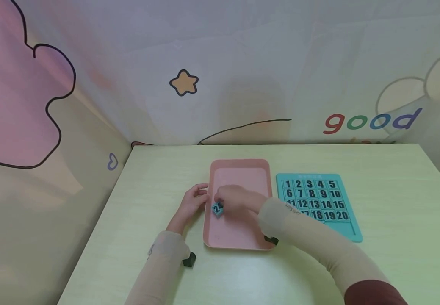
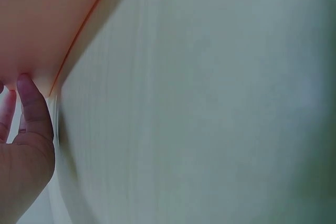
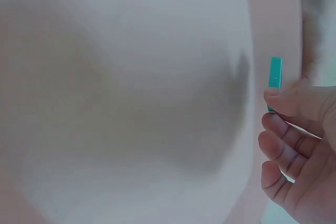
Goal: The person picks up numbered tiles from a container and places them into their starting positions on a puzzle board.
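In the head view my right hand (image 1: 239, 199) is over the left part of a pink tray (image 1: 242, 237). Its thumb and fingertips pinch a small teal number tile (image 1: 217, 209) marked 24. The right wrist view shows that tile (image 3: 275, 72) edge-on between thumb and index finger, with the other fingers loosely bent below. My left hand (image 1: 192, 203) lies at the tray's left edge, its fingers relaxed. Seen from the left wrist, the thumb of that hand (image 2: 31, 156) touches the outer wall of the tray (image 2: 47, 19).
Right of the tray lies a teal number board (image 1: 351, 226) with rows of numbered tiles; my right forearm covers its lower left part. Both stand on a pale wooden table (image 1: 395, 203). A printed cloth wall (image 1: 242, 63) rises behind the table's back edge.
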Motion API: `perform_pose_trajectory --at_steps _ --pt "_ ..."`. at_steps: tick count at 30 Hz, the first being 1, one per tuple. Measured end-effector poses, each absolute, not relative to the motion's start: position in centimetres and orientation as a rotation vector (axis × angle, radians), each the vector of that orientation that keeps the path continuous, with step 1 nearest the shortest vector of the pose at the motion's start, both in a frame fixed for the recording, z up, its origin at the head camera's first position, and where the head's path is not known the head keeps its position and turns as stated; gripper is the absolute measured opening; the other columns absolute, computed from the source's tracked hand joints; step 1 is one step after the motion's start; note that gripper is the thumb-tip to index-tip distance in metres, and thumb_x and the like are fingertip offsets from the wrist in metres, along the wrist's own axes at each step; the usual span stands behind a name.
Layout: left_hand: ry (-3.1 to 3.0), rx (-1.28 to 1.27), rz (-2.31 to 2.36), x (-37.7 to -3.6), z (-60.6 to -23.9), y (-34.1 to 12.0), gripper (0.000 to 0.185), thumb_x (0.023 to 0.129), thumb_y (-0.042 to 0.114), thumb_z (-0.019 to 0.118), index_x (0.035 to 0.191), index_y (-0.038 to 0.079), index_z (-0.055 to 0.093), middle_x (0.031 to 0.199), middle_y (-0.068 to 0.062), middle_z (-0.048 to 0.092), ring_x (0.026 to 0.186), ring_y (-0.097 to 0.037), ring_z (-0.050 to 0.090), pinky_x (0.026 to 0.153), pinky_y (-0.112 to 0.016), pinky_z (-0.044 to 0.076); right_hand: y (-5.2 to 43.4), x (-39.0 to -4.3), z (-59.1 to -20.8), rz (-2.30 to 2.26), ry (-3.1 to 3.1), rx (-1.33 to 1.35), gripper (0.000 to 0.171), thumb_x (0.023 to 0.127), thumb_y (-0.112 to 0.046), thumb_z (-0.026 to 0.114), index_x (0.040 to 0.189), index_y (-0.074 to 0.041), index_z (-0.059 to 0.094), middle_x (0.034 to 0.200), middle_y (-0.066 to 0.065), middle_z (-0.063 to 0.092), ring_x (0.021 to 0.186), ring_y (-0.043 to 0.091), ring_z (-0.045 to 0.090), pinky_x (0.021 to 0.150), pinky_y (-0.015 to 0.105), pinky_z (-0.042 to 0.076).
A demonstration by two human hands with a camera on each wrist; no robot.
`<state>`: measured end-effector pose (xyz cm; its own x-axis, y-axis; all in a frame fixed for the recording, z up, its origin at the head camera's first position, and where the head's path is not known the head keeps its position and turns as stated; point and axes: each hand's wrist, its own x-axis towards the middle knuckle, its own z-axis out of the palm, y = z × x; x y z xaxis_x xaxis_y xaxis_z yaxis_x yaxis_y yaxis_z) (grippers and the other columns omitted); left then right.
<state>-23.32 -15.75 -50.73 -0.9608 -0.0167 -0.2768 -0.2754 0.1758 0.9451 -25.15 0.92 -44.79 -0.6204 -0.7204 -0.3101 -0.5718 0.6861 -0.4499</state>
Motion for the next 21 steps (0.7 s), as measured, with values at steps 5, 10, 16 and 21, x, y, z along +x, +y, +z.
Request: perform_pose_trajectory --at_steps 5,10,16,21 --pt "2.243 -0.281 1.871 -23.3 -50.6 -15.7 0.037 0.082 0.004 0.053 0.120 0.007 0.051 0.100 -0.011 0.052 0.077 -0.011 0.052 0.065 -0.022 0.048 2.1 -25.3 -42.8 -0.434 2.445 -0.982 0.020 0.082 -0.020 0.060 0.100 -0.014 0.065 0.085 -0.007 0.059 0.080 0.009 0.052 0.086 0.026 0.044" --pt "2.230 -0.296 1.885 -23.3 -50.6 -15.6 0.039 0.081 0.003 0.053 0.120 0.007 0.051 0.101 -0.011 0.052 0.077 -0.012 0.053 0.065 -0.022 0.048 3.9 -25.3 -41.4 -0.411 2.515 -0.982 0.022 0.079 -0.012 0.062 0.100 -0.012 0.066 0.090 -0.003 0.061 0.084 0.012 0.052 0.086 0.029 0.045" --pt "2.230 -0.265 1.913 -23.3 -50.7 -15.6 0.039 0.080 0.002 0.054 0.119 0.004 0.051 0.098 -0.010 0.052 0.075 -0.009 0.051 0.063 -0.021 0.046 7.1 -25.0 -40.2 -0.413 2.615 -0.993 0.026 0.076 -0.006 0.062 0.102 -0.009 0.065 0.091 0.001 0.058 0.083 0.015 0.049 0.076 0.027 0.047" --pt "2.235 -0.268 1.905 -23.3 -50.7 -15.7 0.039 0.080 0.002 0.055 0.119 0.004 0.051 0.098 -0.010 0.052 0.073 -0.009 0.051 0.062 -0.020 0.045 10.3 -24.7 -39.5 -0.419 2.681 -1.002 0.024 0.074 -0.006 0.063 0.098 -0.008 0.066 0.083 0.000 0.056 0.072 0.014 0.046 0.063 0.024 0.042"
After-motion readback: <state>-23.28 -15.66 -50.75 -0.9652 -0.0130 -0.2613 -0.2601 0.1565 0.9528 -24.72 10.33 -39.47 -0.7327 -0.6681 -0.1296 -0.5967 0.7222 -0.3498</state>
